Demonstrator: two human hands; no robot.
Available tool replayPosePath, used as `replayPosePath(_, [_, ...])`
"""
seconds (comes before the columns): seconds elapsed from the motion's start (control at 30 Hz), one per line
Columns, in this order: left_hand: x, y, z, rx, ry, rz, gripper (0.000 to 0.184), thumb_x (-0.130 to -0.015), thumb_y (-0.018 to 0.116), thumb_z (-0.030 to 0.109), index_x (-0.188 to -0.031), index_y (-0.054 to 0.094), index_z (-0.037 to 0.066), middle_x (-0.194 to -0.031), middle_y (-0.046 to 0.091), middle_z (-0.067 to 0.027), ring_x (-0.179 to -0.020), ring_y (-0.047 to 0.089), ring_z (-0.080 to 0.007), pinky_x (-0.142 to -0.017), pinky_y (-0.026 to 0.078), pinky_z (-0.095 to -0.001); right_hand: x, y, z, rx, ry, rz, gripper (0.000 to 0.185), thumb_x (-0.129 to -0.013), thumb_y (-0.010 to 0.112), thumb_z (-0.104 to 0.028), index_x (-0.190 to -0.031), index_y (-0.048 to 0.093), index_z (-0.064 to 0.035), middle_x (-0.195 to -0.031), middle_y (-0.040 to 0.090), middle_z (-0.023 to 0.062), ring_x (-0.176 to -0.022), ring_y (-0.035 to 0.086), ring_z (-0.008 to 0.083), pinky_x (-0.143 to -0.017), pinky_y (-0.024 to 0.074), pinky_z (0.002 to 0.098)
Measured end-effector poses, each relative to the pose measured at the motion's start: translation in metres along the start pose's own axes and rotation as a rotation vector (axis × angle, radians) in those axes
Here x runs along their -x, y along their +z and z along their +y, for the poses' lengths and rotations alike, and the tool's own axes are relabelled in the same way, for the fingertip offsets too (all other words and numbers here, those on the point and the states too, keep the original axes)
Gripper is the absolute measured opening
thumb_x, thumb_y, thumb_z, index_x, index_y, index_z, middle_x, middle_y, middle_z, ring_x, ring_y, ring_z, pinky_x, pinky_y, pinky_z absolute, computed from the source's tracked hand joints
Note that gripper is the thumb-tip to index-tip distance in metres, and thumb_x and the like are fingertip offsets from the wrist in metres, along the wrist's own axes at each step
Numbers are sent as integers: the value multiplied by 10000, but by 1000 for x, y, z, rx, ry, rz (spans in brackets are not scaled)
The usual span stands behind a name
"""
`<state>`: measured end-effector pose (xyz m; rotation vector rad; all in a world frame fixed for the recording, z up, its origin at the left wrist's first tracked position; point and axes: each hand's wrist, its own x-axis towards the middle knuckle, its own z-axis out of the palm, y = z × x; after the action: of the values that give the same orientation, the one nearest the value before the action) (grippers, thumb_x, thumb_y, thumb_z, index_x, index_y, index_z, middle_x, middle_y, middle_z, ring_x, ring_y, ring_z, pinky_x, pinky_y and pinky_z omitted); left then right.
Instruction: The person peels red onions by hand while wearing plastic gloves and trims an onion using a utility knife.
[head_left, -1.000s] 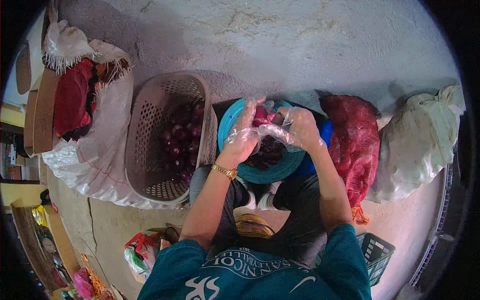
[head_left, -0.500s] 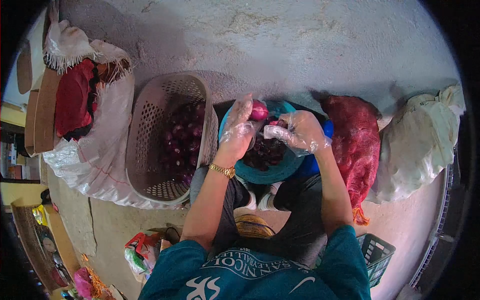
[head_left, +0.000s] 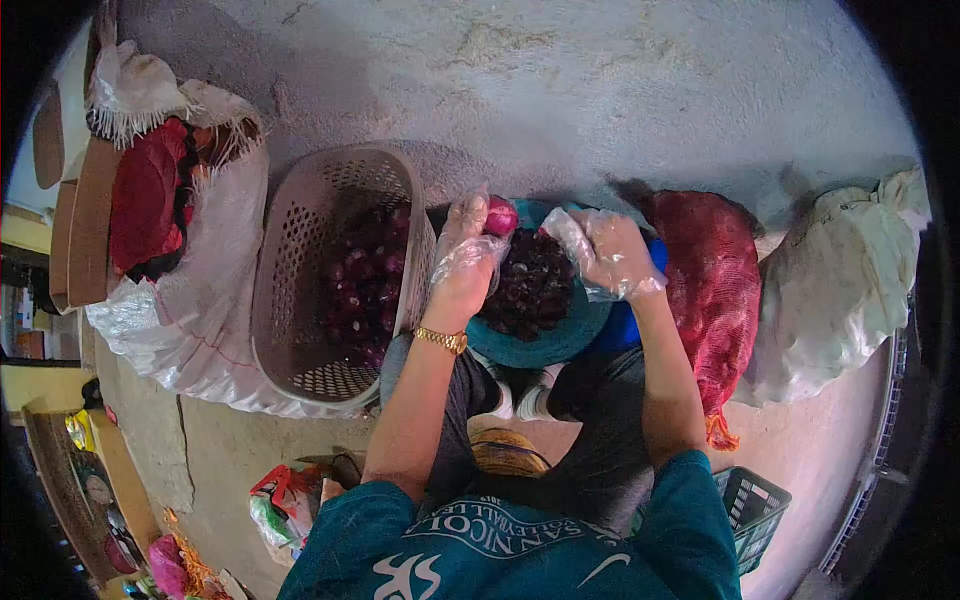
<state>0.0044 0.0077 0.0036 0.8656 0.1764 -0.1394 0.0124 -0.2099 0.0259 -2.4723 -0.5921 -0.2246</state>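
My left hand (head_left: pixel 466 250), in a clear plastic glove, is closed around a red onion (head_left: pixel 500 215) above the left rim of a teal basin (head_left: pixel 592 327). My right hand (head_left: pixel 603 252), gloved the same way, is at the basin's right side with its fingers pressed together. A small reddish bit shows by its fingertips, but what it holds is too small to make out. Dark purple onion pieces or skins (head_left: pixel 530 290) fill the basin between the hands. To the left stands a grey-beige perforated basket (head_left: pixel 290 330) with several shiny red onions (head_left: pixel 365 285) in it.
Right of the basin are a blue container (head_left: pixel 618 330), a full red mesh sack (head_left: pixel 705 280) and a white sack (head_left: pixel 835 280). A large white woven sack (head_left: pixel 225 270) leans left of the basket. Behind everything runs a concrete wall (head_left: pixel 580 90). A dark green crate (head_left: pixel 752 515) is low right.
My hands have moved apart. The left hand has shifted slightly left with the onion, and the right hand has drawn a little right, uncovering more of the basin's contents.
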Motion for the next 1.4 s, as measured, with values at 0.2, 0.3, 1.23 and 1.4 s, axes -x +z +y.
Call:
replayPosePath(0.2, [-4, -10, 0, 67, -43, -48, 440, -998, 618, 264, -1378, 520, 64, -1281, 565, -41, -1160, 566, -165, -1040, 471, -386, -4, -19, -18, 200, 76, -160, 596, -826, 625, -657, -776, 692, -67, -785, 683, 150, -799, 680, 361, -706, 521, 451])
replayPosePath(0.3, [-2, -8, 3, 57, -19, -38, 426, -994, 623, 253, -1362, 530, 56, -1264, 574, -46, -1151, 572, -171, -1035, 477, -388, -8, -26, -30, 206, 125, -157, 666, -736, 677, -715, -771, 678, -51, -780, 672, 160, -785, 674, 364, -695, 520, 454])
replayPosePath(1.23, [8, 9, 4, 1, -159, -235, 492, -987, 629, 301, -1418, 494, 105, -1272, 565, -36, -1136, 571, -156, -958, 497, -335, -8, 0, -18, -149, 67, -90, 395, -881, 684, -392, -867, 638, 0, -774, 636, 231, -743, 625, 435, -664, 488, 446])
replayPosePath(1.4, [7, 8, 5, -23, -128, -255, 488, -981, 638, 322, -1398, 516, 100, -1272, 565, -39, -1148, 565, -171, -964, 497, -364, -6, 4, -11, -162, 11, -75, 441, -885, 650, -448, -847, 641, -9, -756, 637, 220, -736, 626, 429, -660, 484, 461])
